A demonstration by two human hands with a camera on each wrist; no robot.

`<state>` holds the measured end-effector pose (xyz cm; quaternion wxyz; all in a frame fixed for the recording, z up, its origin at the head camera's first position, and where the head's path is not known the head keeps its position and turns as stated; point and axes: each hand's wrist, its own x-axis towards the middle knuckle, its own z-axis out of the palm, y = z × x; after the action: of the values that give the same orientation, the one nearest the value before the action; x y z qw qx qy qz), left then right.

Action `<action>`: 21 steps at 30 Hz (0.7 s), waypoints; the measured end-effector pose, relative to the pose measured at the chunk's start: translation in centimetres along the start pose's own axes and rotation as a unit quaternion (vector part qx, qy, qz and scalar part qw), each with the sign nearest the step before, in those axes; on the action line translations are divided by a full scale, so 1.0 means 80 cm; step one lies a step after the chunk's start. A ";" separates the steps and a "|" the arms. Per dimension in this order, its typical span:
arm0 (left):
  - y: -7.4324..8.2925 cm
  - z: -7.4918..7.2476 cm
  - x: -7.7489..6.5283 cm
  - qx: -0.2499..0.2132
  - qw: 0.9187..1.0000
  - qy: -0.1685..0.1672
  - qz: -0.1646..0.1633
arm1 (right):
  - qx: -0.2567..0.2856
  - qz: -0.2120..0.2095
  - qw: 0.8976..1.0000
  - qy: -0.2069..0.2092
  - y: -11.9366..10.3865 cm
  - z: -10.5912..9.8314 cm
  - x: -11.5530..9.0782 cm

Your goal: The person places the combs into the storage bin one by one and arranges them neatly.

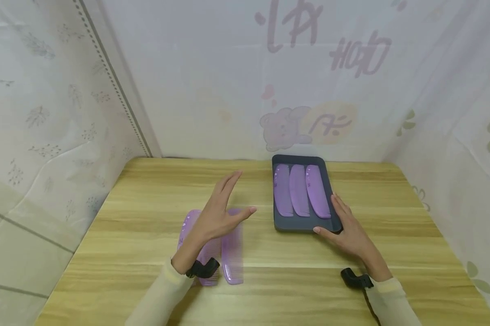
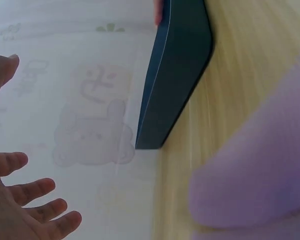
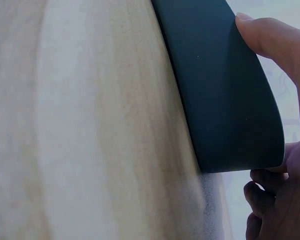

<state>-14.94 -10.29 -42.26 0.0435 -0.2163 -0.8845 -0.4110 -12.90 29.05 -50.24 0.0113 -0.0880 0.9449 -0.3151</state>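
Three purple combs lie side by side in a dark grey tray (image 1: 295, 224), among them the right-hand comb (image 1: 318, 192). My right hand (image 1: 350, 233) grips the tray's near right corner. In the right wrist view its thumb (image 3: 270, 37) presses the rim, with the other fingers around the side. My left hand (image 1: 216, 217) hovers over more purple combs (image 1: 231, 253) on the table, its fingers extended and nothing in them. It partly covers these combs. In the left wrist view, purple combs (image 2: 255, 175) appear blurred beside the spread fingers.
A wood-grain table (image 1: 285, 280) carries everything. Behind it hangs a pale printed curtain (image 1: 212, 90), with similar cloth at the left and right sides. Each wrist wears a black camera mount, such as the left mount (image 1: 204, 268).
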 end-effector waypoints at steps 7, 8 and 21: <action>-0.014 -0.015 -0.021 -0.015 1.000 0.017 0.000 | -0.004 0.001 1.000 -0.001 0.001 -0.001 0.000; -0.016 -0.016 -0.024 -0.014 1.000 0.019 -0.004 | -0.004 0.002 1.000 0.000 0.001 -0.001 0.000; -0.038 -0.041 -0.063 -0.036 0.998 0.046 -0.039 | 0.000 -0.001 1.000 0.000 0.003 -0.002 0.000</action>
<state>-12.01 -16.16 -43.54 0.0597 -0.1638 -0.8741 -0.4534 -12.94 29.29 -50.25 0.0108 -0.0887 0.9449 -0.3149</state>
